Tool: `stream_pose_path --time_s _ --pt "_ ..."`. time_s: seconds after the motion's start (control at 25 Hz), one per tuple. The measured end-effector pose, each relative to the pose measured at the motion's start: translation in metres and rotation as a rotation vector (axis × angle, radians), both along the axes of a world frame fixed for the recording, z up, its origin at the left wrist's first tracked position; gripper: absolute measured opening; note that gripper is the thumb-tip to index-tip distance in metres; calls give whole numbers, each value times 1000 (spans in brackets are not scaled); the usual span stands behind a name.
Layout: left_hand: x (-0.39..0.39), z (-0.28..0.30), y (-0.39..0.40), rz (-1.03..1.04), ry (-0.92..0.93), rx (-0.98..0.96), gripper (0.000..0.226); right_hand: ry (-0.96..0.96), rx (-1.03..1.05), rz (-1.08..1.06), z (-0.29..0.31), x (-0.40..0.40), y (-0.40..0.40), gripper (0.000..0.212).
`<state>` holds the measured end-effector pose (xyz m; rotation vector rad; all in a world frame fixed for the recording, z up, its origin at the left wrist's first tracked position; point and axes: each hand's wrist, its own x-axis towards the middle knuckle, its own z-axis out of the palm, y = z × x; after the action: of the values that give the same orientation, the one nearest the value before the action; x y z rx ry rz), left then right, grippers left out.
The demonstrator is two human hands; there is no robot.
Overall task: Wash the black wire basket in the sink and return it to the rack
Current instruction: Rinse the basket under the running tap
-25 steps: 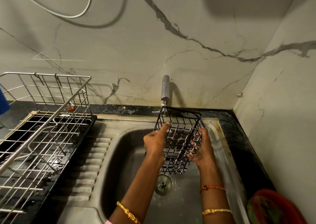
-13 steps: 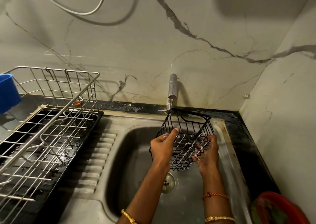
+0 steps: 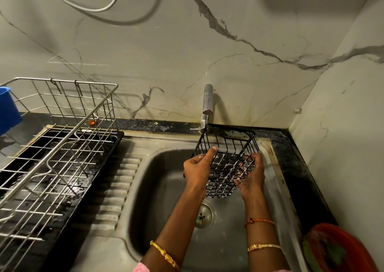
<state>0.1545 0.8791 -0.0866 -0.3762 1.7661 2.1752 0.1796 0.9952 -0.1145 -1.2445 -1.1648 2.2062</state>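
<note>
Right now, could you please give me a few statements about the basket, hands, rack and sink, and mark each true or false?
1. Both hands hold the basket over the sink. True: the left hand and right hand grip its sides.
2. The basket sits in the rack. False: it is held up below the tap.
3. The rack stands left of the sink. True.
4. The drain is covered by a plate. False: it lies bare.
5. A blue cup hangs at the rack's far left. True.

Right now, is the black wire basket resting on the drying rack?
No, both hands, left and right, hold the basket over the sink.
</note>
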Motion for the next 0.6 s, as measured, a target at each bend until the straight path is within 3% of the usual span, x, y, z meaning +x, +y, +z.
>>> stream_pose_path --time_s 0.08,0.2,0.48,0.6 --pt "-1 1 2 3 -8 -9 53 -7 2 -4 0 -1 1 56" --pt "-2 4 4 -3 -14 -8 48 -8 10 -18 1 -2 4 51" --pt "-1 8 4 -9 6 -8 30 -13 13 -7 2 -5 5 63" --pt "0 11 2 -14 18 -20 27 -9 18 4 6 -4 2 55"
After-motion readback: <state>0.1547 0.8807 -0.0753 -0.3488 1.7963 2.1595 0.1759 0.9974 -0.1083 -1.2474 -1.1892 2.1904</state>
